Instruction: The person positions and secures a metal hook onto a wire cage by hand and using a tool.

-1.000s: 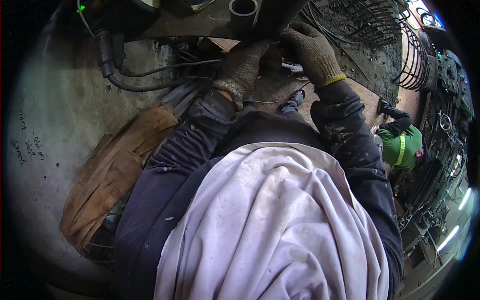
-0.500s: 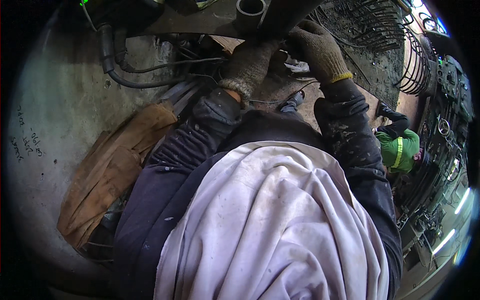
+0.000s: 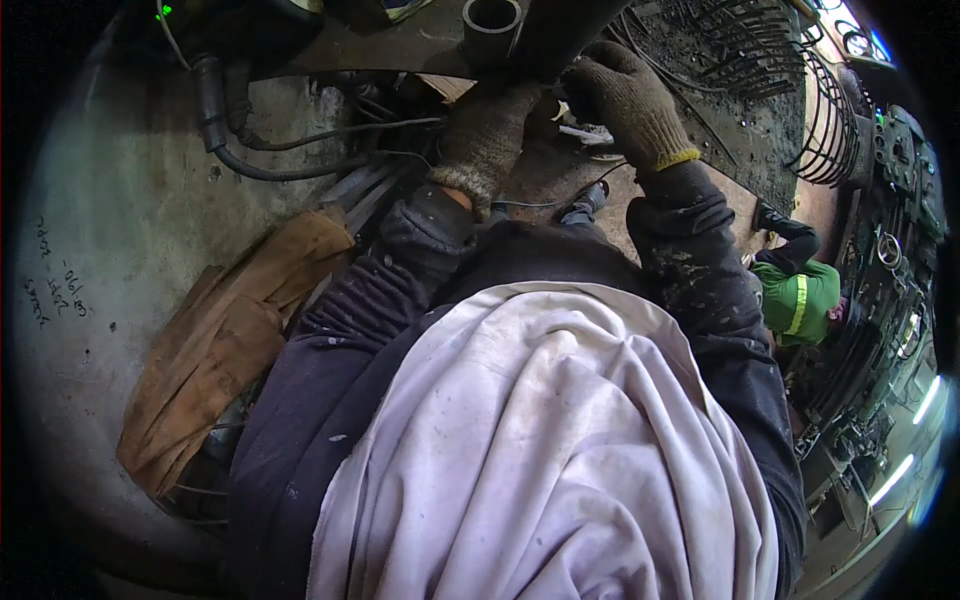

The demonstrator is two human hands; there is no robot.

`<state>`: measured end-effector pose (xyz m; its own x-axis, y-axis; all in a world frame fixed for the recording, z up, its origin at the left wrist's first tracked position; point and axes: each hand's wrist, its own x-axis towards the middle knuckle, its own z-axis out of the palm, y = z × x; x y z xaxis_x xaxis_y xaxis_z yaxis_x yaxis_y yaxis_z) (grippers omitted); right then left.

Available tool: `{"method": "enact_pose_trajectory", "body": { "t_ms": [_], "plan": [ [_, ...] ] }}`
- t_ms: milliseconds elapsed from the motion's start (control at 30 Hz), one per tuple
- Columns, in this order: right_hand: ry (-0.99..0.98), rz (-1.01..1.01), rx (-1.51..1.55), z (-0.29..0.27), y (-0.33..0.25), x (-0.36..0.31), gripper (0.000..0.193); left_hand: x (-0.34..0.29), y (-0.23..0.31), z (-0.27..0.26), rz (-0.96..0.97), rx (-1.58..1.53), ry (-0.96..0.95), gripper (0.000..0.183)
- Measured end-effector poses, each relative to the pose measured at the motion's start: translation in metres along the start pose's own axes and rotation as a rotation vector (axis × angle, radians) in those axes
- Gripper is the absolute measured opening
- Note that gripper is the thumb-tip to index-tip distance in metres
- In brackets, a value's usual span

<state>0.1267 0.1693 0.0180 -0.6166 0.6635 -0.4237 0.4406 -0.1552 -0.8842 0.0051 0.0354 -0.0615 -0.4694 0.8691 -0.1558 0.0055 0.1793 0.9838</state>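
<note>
Both my hands wear knitted work gloves and meet at the table's near edge. My left hand [image 3: 487, 135] reaches under a thick dark piece [image 3: 565, 38] whose kind I cannot make out; its fingers are lost in shadow. My right hand [image 3: 630, 105], in a glove with a yellow cuff edge, is just right of that piece. Its fingers are curled and closed, with the tips toward my left hand; whatever they hold is too small or dark to name. A short, hollow metal cylinder [image 3: 491, 28] stands on the table beyond my left hand.
Curved dark metal rods [image 3: 750, 55] lie on the gritty tabletop [image 3: 765, 135] at right, beside a ribbed hoop [image 3: 830, 140]. Cables [image 3: 290, 170] hang at left above a brown cloth [image 3: 225, 350]. A person in a green top [image 3: 805, 300] is bent down at far right.
My left hand has shifted slightly left and down. My right hand has moved a little, its curled fingers now showing more clearly beside the dark piece. The view has tilted slightly.
</note>
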Motion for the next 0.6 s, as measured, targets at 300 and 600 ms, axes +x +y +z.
{"method": "enact_pose_trajectory", "body": {
  "t_ms": [300, 600],
  "plan": [
    [0.017, -0.130, -0.075, -0.008, 0.011, 0.009, 0.037, -0.001, 0.012, 0.003, -0.047, -0.030, -0.012, 0.030],
    [0.004, -0.145, -0.102, -0.011, 0.011, 0.011, 0.038, -0.007, 0.031, 0.002, 0.280, 0.663, -0.002, 0.033]
  ]
}}
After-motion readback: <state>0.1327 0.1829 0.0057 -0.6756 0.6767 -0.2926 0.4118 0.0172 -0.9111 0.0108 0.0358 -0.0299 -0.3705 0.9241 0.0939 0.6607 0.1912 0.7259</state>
